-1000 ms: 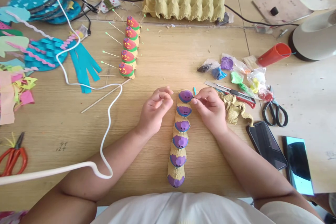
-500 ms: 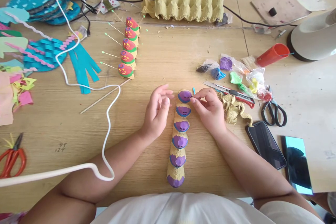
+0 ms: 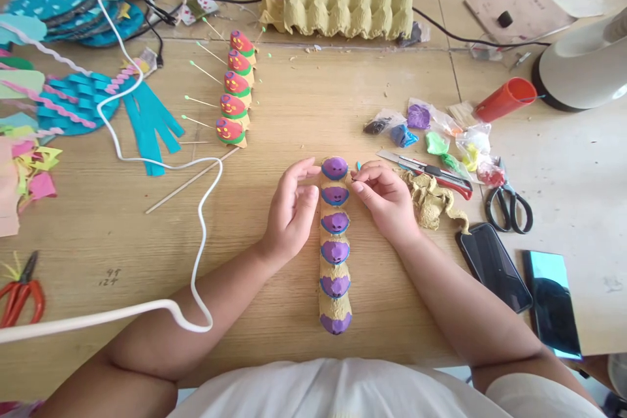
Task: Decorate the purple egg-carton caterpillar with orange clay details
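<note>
1. The purple-topped strip (image 3: pixel 335 252) lies upright-bumped on the counter (image 3: pixel 294 98), between the hands.
2. The left hand (image 3: pixel 291 209) is open beside its far end; contact is unclear.
3. The right hand (image 3: pixel 389 206) pinches a tiny dark bit (image 3: pixel 353 181).
4. Farther left stands the red-topped strip (image 3: pixel 234 83); rightward, a craft knife (image 3: pixel 434 172).

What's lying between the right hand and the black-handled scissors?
In the head view, torn egg-carton scraps lie between the right hand and the black-handled scissors; a craft knife lies along their far side.
</note>
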Tool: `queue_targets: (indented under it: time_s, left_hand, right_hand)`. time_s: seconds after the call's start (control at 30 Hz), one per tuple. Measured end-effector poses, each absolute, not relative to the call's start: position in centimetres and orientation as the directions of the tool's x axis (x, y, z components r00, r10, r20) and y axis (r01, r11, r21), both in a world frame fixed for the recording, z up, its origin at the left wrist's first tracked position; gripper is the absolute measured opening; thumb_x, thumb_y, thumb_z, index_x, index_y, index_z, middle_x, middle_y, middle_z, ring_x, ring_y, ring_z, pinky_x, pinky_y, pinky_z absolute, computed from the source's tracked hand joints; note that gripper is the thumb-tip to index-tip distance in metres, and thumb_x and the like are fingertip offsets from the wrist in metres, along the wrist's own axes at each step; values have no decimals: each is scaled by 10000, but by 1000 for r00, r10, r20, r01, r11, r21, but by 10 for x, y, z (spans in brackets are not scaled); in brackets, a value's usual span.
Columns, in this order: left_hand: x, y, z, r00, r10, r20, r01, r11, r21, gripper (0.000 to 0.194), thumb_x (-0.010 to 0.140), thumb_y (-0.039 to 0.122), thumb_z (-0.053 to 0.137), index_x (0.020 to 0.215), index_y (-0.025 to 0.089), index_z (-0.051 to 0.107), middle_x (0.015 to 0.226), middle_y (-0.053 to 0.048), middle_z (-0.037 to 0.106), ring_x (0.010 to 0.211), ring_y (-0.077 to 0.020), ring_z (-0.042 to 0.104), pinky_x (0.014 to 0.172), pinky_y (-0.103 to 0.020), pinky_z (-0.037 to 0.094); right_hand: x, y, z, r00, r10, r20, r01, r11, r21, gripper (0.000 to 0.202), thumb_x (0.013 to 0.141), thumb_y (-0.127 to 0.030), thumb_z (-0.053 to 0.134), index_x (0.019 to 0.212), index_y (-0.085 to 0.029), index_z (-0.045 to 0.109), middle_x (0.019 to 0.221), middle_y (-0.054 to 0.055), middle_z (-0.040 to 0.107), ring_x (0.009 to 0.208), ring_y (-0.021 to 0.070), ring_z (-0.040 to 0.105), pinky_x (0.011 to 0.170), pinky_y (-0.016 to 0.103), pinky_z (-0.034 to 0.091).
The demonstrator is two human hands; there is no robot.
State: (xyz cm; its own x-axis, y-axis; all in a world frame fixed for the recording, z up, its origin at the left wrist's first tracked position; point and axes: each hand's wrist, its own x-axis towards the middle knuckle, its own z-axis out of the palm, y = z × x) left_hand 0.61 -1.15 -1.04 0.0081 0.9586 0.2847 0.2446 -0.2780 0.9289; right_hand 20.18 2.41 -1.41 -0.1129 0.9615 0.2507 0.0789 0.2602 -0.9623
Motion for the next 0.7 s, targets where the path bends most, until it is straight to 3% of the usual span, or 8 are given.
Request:
queue_targets:
  time_s: [0.13, 0.27, 0.7]
  left_hand:
    - [4, -11, 1, 112, 905, 411, 408, -419, 811, 261, 1021, 332, 592, 1257, 240, 655, 1250, -96, 688, 1191, -228, 638, 989, -389, 558]
    - [4, -9, 8, 173, 876, 449, 490, -472, 733, 185, 998, 309, 643, 1154, 248, 722, 1135, -66, 723, 1127, -218, 654, 1037, -414, 513]
    - [4, -8, 8, 152, 843, 516, 475, -520, 710, 110, 955, 229, 712, 1039, 253, 778, 1024, -37, 730, 1038, -196, 654, 994, -421, 523]
  right_hand:
    - [203, 20, -9, -178, 921, 345, 140, 371, -918, 173, 936, -413, 739, 890, -253, 690, 923, 47, 663, 928, 208, 657, 900, 407, 576]
    - [203, 16, -4, -252, 875, 414, 162, 460, -873, 94, 932, -341, 750, 918, -254, 717, 933, 46, 692, 906, 206, 676, 870, 406, 584]
    - [202, 10, -2, -300, 769, 565, 381, 639, -668, 70, 929, -242, 752, 993, -268, 743, 940, 34, 714, 852, 181, 705, 777, 362, 581]
